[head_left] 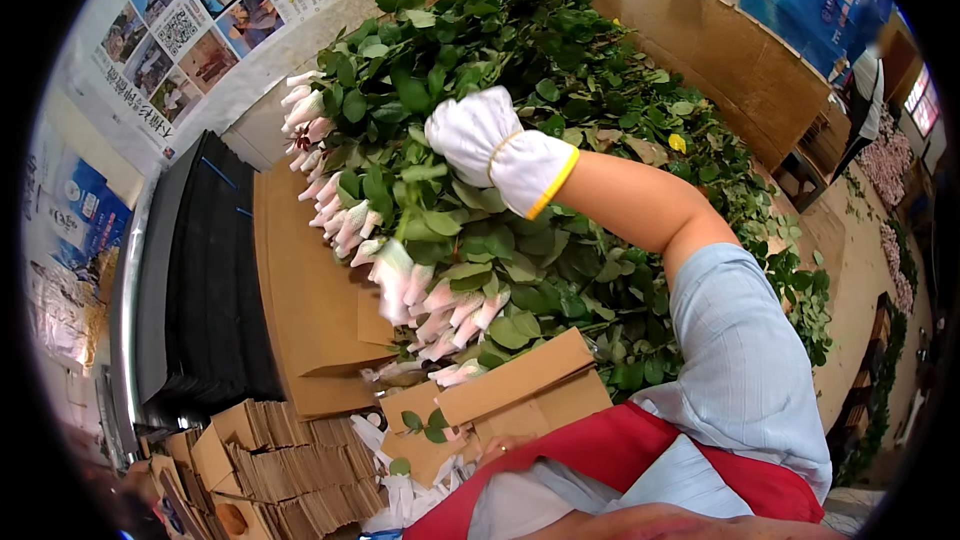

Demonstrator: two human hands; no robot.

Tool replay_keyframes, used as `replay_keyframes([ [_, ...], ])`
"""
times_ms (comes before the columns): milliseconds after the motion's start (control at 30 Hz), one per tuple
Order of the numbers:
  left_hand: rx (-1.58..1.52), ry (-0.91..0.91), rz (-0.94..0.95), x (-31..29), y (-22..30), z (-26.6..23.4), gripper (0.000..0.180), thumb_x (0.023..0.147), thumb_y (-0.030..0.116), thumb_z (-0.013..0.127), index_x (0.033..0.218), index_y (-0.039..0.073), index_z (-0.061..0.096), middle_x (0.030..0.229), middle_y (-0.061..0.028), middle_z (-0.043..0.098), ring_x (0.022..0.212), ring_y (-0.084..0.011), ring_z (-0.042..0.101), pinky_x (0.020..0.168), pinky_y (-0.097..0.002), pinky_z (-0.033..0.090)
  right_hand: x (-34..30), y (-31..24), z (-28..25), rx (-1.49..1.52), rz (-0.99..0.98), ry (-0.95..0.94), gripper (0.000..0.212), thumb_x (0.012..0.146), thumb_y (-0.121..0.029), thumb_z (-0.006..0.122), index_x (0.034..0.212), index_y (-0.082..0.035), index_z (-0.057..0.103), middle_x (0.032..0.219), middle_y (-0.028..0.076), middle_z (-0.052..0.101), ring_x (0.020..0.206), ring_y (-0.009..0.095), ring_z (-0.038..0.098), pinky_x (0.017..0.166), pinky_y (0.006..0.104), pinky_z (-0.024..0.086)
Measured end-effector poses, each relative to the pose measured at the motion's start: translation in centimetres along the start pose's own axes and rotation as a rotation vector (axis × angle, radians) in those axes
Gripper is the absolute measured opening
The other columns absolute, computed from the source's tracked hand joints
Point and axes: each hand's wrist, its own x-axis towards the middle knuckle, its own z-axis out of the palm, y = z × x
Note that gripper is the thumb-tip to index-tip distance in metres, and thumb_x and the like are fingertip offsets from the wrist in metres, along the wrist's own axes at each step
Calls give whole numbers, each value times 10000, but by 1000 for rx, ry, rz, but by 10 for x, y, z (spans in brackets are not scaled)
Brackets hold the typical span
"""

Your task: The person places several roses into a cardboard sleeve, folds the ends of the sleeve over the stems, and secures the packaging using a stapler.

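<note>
My right hand [476, 136], in a white glove with a yellow cuff, is closed over leafy stems on the pile. Blurred leaves run down from it to a few smeared rose heads [396, 276] in white sleeves, which it appears to hold by the stems. Beneath lies a large heap of green rose foliage [560, 250], with pale pink sleeved rose heads [345, 225] lined up along its left side. Low in the view, a small patch of skin shows beside the cardboard, seemingly my left hand [505, 446]; its fingers are mostly hidden.
Brown cardboard sheets [290, 290] lie left of the roses, and a folded cardboard piece [515, 378] sits in front. Black panels [205, 280] stand at the left above stacked cardboard [290, 470]. A cardboard wall [720, 70] backs the pile. Pink flowers [885, 160] lie farther right.
</note>
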Motion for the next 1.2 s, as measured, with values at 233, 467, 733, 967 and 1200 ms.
replay_keyframes([
  [233, 255, 9, 128, -26, 3, 11, 337, 937, 308, 510, 1191, 133, 646, 1294, -112, 597, 1158, -220, 566, 983, -396, 416, -71, -33, -108, -1364, 219, -235, 250, 784, -214, 483, 576, -106, 571, 519, 28, 547, 439, 173, 544, 416, 322, 450],
  [467, -946, 70, -158, -21, 6, -22, 366, 996, 188, 487, 1327, 43, 544, 1224, -125, 628, 1071, -203, 621, 943, -304, 464, -225, -41, -257, 364, 70, -1393, 107, 572, -179, 624, 537, -96, 566, 535, 110, 579, 515, 299, 610, 427, 384, 435],
  [733, 32, 72, 174, -32, 58, -11, 383, 877, 245, 662, 1225, 91, 626, 1241, -155, 620, 1213, -315, 546, 984, -394, 455, -149, 13, -234, 558, 65, -1224, 361, 817, -386, 582, 902, -43, 654, 937, 185, 675, 847, 350, 664, 708, 440, 542],
  [967, -157, -20, 28, -25, 19, -20, 393, 863, 242, 687, 1204, 60, 616, 1294, -191, 576, 1198, -326, 562, 990, -372, 459, 51, 57, -37, 298, 157, -371, 601, 861, -285, 618, 1409, -180, 393, 1346, 206, 516, 983, 383, 631, 857, 410, 529],
  [1200, -200, -52, 13, -5, -9, -26, 399, 854, 233, 699, 1202, 58, 616, 1293, -197, 576, 1203, -321, 561, 995, -368, 454, 118, 65, 108, 217, 362, -646, 408, 864, -315, 656, 1222, -142, 565, 1094, 136, 675, 986, 357, 659, 801, 467, 527],
])
